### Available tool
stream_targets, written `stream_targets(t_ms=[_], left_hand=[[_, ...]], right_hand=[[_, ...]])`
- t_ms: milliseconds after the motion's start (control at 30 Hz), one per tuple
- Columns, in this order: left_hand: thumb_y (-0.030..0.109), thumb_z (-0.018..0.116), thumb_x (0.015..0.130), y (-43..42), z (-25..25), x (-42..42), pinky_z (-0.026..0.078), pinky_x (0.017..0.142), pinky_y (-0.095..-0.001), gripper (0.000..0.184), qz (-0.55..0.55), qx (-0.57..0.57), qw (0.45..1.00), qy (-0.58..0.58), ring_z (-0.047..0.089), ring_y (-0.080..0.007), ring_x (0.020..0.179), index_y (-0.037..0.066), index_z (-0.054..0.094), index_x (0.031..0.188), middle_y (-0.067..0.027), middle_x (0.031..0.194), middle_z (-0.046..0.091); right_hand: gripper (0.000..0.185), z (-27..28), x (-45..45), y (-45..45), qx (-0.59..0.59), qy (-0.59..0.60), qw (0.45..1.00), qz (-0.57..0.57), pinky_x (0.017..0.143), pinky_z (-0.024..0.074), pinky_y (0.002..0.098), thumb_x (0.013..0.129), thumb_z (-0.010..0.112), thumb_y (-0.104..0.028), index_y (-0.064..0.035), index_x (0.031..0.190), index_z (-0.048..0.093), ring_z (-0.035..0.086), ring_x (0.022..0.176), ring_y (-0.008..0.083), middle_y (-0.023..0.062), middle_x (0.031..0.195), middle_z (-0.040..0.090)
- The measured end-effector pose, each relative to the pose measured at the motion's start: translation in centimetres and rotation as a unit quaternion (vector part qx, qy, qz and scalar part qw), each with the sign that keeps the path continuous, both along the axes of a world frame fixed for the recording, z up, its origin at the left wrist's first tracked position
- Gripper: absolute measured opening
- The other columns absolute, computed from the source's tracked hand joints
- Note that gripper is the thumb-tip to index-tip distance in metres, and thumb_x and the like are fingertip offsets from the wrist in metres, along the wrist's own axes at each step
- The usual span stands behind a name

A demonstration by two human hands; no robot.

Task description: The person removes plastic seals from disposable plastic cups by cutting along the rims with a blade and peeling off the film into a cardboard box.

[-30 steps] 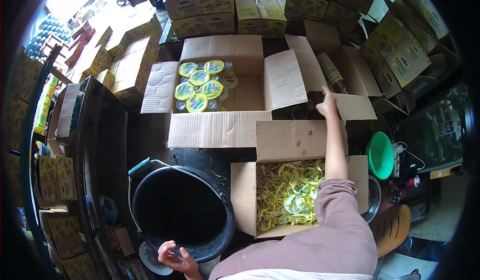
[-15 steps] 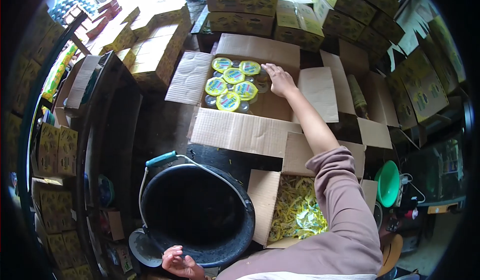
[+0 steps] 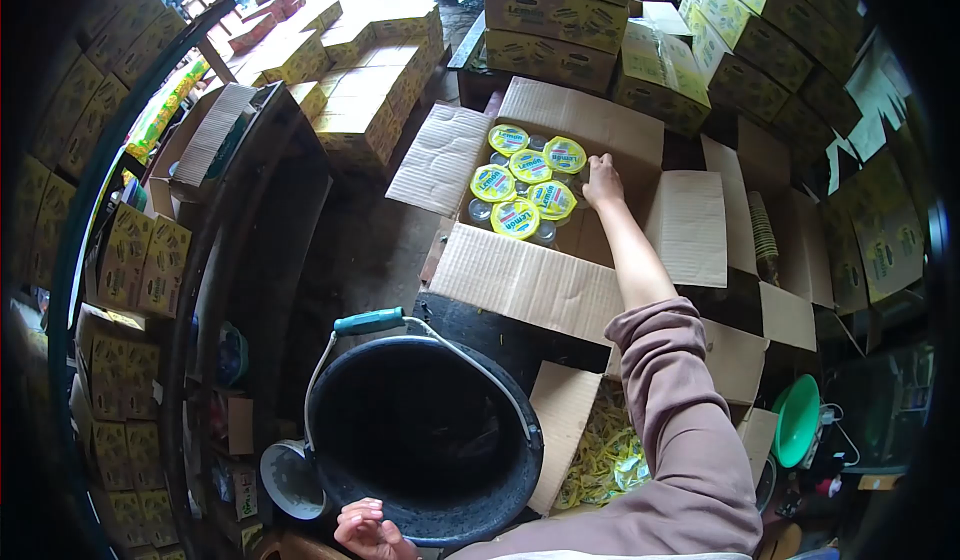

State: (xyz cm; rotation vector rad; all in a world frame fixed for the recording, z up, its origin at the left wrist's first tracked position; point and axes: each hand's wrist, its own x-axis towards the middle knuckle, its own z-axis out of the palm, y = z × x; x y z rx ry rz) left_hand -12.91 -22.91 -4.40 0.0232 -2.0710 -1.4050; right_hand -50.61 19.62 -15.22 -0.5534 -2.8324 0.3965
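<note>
An open cardboard box [image 3: 535, 285] holds several lidded plastic cups [image 3: 550, 200] with yellow lids reading "Lemon", and clear cups sit among them. My right hand [image 3: 604, 182] reaches inside, just right of the cups. Its fingers are closed and point down; whatever they grip is hidden. Down at the bottom edge, my left hand [image 3: 370, 532] is by the rim of a black bucket [image 3: 530, 460] with a teal handle grip. That hand's fingers are loosely curled and apart, with nothing visible in them.
A smaller carton [image 3: 565, 420] of yellow wrapper scraps [image 3: 600, 460] stands beneath my right arm. Stacked clear cups [image 3: 762, 230] lie in another carton at right. A green bowl [image 3: 797, 420] is at far right. Yellow printed cartons [image 3: 550, 20] are stacked behind; a dark shelf [image 3: 290, 160] stands left.
The view has shifted, so the box and bucket appear farther right and lower. My right hand's fingers were stretched out over the box and are now bent down beside the cups. My left hand stays low.
</note>
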Motion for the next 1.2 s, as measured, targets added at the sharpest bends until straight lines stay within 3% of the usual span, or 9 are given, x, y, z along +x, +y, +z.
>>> stream_targets(t_ms=[233, 433, 633, 767, 900, 967, 1033, 1067, 1200], left_hand=[[0.008, 0.049, 0.075, 0.0, 0.3, -0.2, 0.040, 0.071, -0.0281, 0.023, -0.041, 0.020, 0.999, 0.023, 0.042, -0.0148, 0.076, 0.007, 0.038, 0.095, -0.0051, 0.079, 0.041], [0.004, 0.049, 0.076, -0.6, 0.1, -0.1, 0.039, 0.074, -0.0300, 0.025, -0.121, 0.035, 0.990, 0.067, 0.044, -0.0167, 0.078, 0.006, 0.038, 0.098, -0.0065, 0.081, 0.045], [0.007, 0.054, 0.077, -0.5, 0.4, -0.1, 0.040, 0.075, -0.0307, 0.029, -0.208, 0.027, 0.971, 0.115, 0.047, -0.0168, 0.080, 0.006, 0.038, 0.102, -0.0075, 0.086, 0.047], [0.014, 0.059, 0.076, 3.5, 3.3, 0.6, 0.042, 0.084, -0.0349, 0.058, -0.395, 0.315, 0.863, -0.020, 0.046, -0.0231, 0.103, 0.006, 0.027, 0.124, -0.0133, 0.113, 0.042], [0.030, 0.058, 0.082, 7.4, 4.0, 0.8, 0.036, 0.095, -0.0408, 0.065, -0.517, 0.510, 0.678, -0.114, 0.035, -0.0221, 0.121, 0.006, 0.023, 0.131, -0.0109, 0.129, 0.037], [0.030, 0.053, 0.085, 8.2, 5.5, 1.6, 0.034, 0.097, -0.0421, 0.057, -0.498, 0.587, 0.633, -0.082, 0.032, -0.0209, 0.123, 0.004, 0.028, 0.129, -0.0086, 0.129, 0.037], [0.033, 0.052, 0.086, 7.9, 5.3, 1.5, 0.032, 0.100, -0.0467, 0.051, -0.433, 0.637, 0.626, -0.123, 0.036, -0.0223, 0.122, 0.005, 0.033, 0.125, -0.0085, 0.123, 0.042], [0.031, 0.052, 0.086, 7.4, 4.5, 1.5, 0.037, 0.095, -0.0431, 0.050, -0.413, 0.629, 0.645, -0.128, 0.038, -0.0220, 0.120, 0.004, 0.034, 0.124, -0.0093, 0.122, 0.043], [0.024, 0.054, 0.086, 4.8, 3.8, 0.7, 0.046, 0.086, -0.0368, 0.046, -0.419, 0.606, 0.663, -0.130, 0.048, -0.0213, 0.109, 0.000, 0.038, 0.121, -0.0114, 0.113, 0.049]], right_hand=[[0.032, 5.1, 4.0, 3.3, -0.004, 0.102, 0.995, 0.019, 0.077, 0.0496, 0.0393, 0.061, 0.071, -0.015, -0.0056, 0.089, 0.058, 0.058, 0.086, 0.0326, 0.0142, 0.093, 0.054], [0.038, 13.7, 14.9, 1.2, -0.127, 0.274, 0.949, 0.087, 0.064, 0.0492, 0.0252, 0.059, 0.079, -0.017, -0.0025, 0.090, 0.063, 0.058, 0.073, 0.0130, 0.0072, 0.085, 0.059], [0.045, 17.4, 28.7, -8.3, -0.543, 0.378, 0.741, 0.116, 0.075, 0.0503, 0.0251, 0.069, 0.074, -0.009, -0.0014, 0.109, 0.054, 0.057, 0.087, 0.0146, 0.0055, 0.098, 0.057], [0.044, 18.5, 35.9, -15.7, -0.669, 0.390, 0.615, 0.149, 0.080, 0.0487, 0.0260, 0.071, 0.068, 0.003, -0.0027, 0.112, 0.051, 0.054, 0.096, 0.0142, 0.0060, 0.106, 0.053], [0.050, 17.8, 41.3, -20.3, -0.631, 0.368, 0.649, 0.212, 0.086, 0.0447, 0.0289, 0.067, 0.070, 0.006, -0.0014, 0.113, 0.050, 0.051, 0.101, 0.0169, 0.0062, 0.110, 0.051], [0.051, 17.3, 43.9, -21.4, -0.644, 0.304, 0.660, 0.240, 0.088, 0.0436, 0.0297, 0.066, 0.072, 0.004, -0.0014, 0.111, 0.051, 0.047, 0.108, 0.0180, 0.0085, 0.112, 0.049], [0.053, 16.3, 46.2, -21.2, -0.534, 0.301, 0.739, 0.279, 0.090, 0.0421, 0.0326, 0.064, 0.075, -0.004, -0.0026, 0.112, 0.051, 0.045, 0.112, 0.0203, 0.0093, 0.117, 0.047], [0.056, 15.7, 47.8, -19.4, -0.362, 0.297, 0.845, 0.259, 0.091, 0.0401, 0.0346, 0.063, 0.076, -0.015, -0.0051, 0.113, 0.052, 0.044, 0.113, 0.0211, 0.0086, 0.121, 0.046], [0.037, 8.4, 55.6, -9.9, -0.300, 0.411, 0.850, -0.136, 0.072, 0.0459, 0.0277, 0.076, 0.066, -0.016, -0.0072, 0.110, 0.055, 0.054, 0.085, 0.0126, 0.0075, 0.100, 0.058]])
